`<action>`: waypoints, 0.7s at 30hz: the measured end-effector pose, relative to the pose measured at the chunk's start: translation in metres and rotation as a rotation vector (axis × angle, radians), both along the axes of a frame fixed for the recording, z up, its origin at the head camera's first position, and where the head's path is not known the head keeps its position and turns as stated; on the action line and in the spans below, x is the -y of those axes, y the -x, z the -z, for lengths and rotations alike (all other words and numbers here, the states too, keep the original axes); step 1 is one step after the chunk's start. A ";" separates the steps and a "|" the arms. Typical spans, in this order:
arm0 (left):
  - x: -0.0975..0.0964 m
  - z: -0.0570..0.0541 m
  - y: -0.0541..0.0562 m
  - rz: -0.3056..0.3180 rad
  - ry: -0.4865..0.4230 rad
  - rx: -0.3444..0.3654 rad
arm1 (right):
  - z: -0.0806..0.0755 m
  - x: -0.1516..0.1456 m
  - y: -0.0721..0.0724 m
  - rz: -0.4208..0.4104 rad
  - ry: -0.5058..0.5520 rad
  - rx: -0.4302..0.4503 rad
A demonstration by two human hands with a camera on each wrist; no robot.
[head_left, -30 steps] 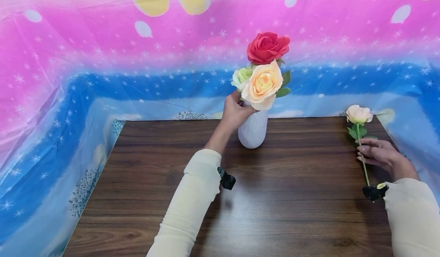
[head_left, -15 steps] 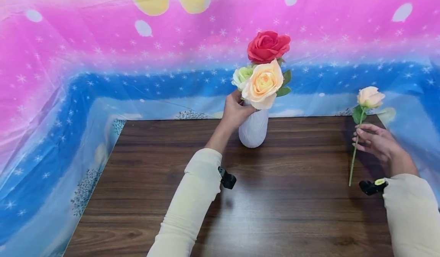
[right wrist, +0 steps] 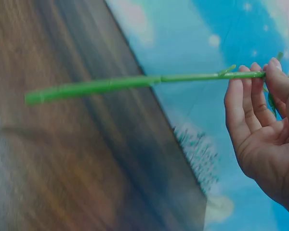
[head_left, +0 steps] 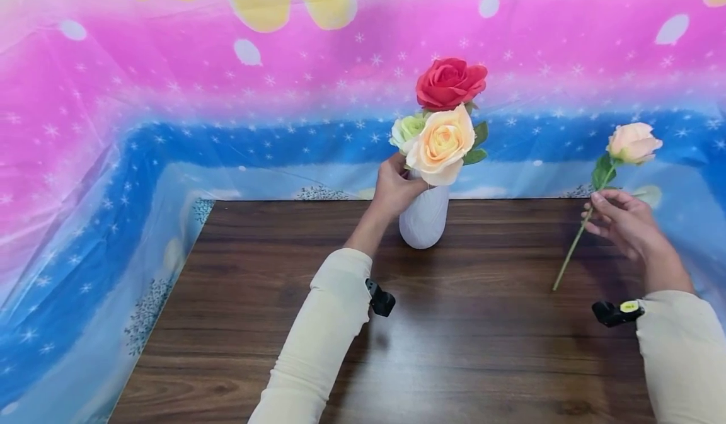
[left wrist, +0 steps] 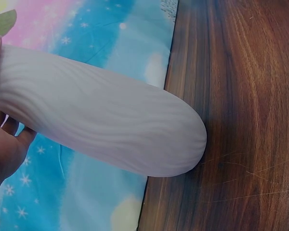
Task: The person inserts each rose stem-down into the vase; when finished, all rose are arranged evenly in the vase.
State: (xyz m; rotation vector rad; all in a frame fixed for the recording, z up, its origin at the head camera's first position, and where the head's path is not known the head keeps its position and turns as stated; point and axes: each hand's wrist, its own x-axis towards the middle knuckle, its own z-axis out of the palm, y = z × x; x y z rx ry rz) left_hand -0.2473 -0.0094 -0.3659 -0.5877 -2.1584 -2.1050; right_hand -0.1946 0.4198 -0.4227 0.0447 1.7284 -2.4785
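A white vase (head_left: pixel 424 219) with wavy ridges stands upright near the back of the table. My left hand (head_left: pixel 395 188) grips it round the neck, its fingers partly hidden behind the flowers. Out of the vase rise a red rose (head_left: pixel 450 84), a peach rose (head_left: pixel 442 143) and a pale green flower (head_left: pixel 407 131). In the right wrist view the fingertips and thumb of my right hand (right wrist: pixel 267 130) pinch a green stem (right wrist: pixel 111 85). That stem belongs to a pale pink rose (head_left: pixel 632 143), which tilts with its bloom up to the right and its cut end over the table.
The dark wooden table (head_left: pixel 272 298) ends at the back and sides against a pink and blue patterned cloth (head_left: pixel 317 96). A black wrist camera sits on each cream sleeve (head_left: pixel 317 336).
My right hand has lifted the pink rose from near the table's right edge and tipped it, the stem's lower end swinging left. My left hand keeps its hold on the vase.
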 end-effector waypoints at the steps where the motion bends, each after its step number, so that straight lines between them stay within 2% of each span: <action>1: 0.000 0.000 0.000 0.001 0.000 -0.003 | -0.004 0.003 0.000 0.002 0.005 -0.021; 9: 0.001 0.001 0.002 -0.006 0.004 -0.003 | -0.035 0.035 0.002 0.042 0.026 -0.139; 16: 0.001 0.002 0.001 0.003 0.002 -0.004 | -0.059 0.060 0.000 -0.013 0.052 -0.265; 21: -0.001 0.002 0.001 0.006 -0.005 -0.002 | -0.075 0.079 0.000 -0.001 0.123 -0.346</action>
